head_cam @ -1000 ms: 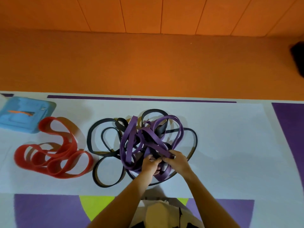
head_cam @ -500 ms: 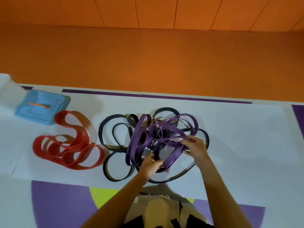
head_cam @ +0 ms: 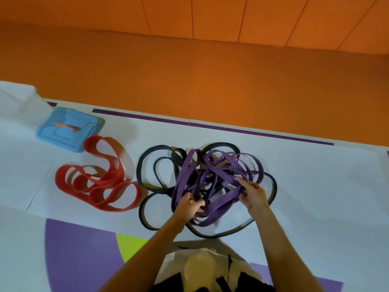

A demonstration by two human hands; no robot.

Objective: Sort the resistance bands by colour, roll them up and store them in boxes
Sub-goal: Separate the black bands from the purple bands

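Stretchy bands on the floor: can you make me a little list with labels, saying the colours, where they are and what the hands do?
Red bands: own loose pile, left, on the white mat
Tangle: purple bands and black bands mixed, middle
Blue box: far left, just behind the red bands
Left hand: grips strands at the tangle's near edge
Right hand: holds purple bands on the tangle's right side
Rolled up yet: none
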